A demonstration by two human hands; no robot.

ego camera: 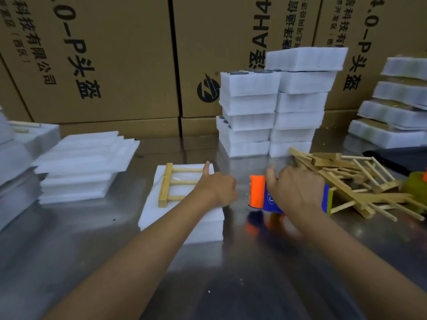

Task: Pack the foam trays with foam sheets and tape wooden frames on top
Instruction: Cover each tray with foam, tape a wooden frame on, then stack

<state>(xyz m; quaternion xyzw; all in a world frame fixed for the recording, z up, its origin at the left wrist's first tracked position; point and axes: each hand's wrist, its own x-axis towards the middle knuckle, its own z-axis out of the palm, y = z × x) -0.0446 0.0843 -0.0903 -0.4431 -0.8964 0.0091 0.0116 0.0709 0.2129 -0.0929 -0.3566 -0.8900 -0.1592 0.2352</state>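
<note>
While pressing the wooden frame [179, 184], left hand [217, 187] outstretched; right hand [297, 189], fingers clenched round tape dispenser [257, 192].

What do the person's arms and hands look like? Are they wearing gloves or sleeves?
No gloves and no sleeves show. Both forearms are bare from the bottom of the picture up to the wrists. The left hand and the right hand are bare too, with no rings, watch or bracelet that I can see.
</note>
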